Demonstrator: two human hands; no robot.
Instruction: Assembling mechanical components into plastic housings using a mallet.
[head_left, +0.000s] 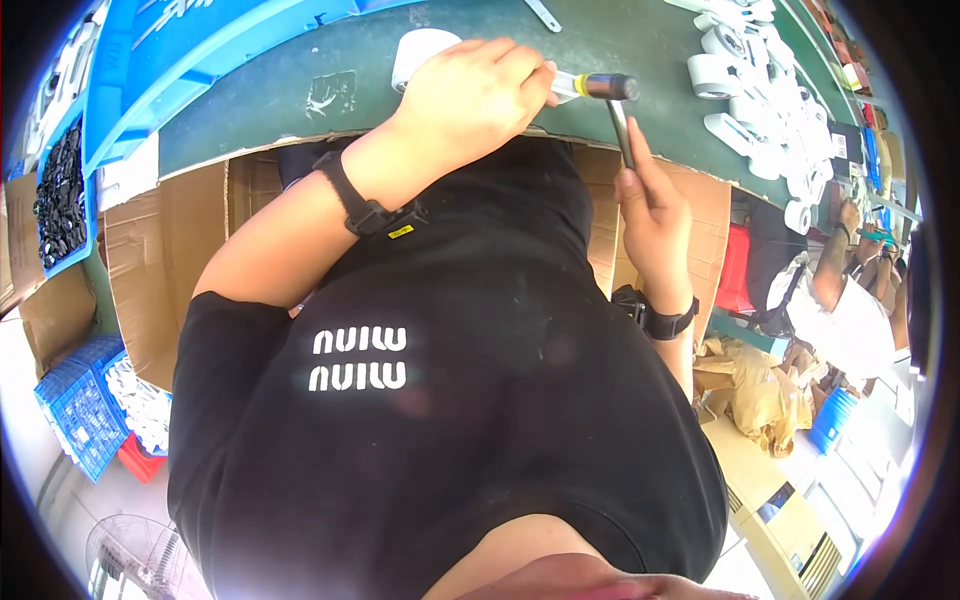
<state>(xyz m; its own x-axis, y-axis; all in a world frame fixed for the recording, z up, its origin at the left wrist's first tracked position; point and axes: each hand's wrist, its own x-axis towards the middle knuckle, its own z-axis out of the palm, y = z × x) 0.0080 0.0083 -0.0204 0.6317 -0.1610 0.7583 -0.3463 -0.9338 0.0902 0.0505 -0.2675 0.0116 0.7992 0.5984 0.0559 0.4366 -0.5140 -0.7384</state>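
My left hand (470, 95) is closed around a white plastic part (424, 52) at the edge of the green worktop. The part's broad rounded end shows left of the hand, and its narrow end sticks out past the fingers. In my right hand (655, 220) is a small hammer (620, 135), gripped by its dark handle with the index finger stretched along it. The hammer's head, black with a yellow band, is at the narrow end of the white part; whether they touch I cannot tell. My left fingers hide the part's middle.
Many similar white parts (745, 105) are heaped on the worktop (300, 100) at the right. Far left stand a large blue bin (125, 100) and a tray of small black pieces (62, 195). Cardboard (165, 280) lies under the table edge. Another person's arm (830, 265) shows far right.
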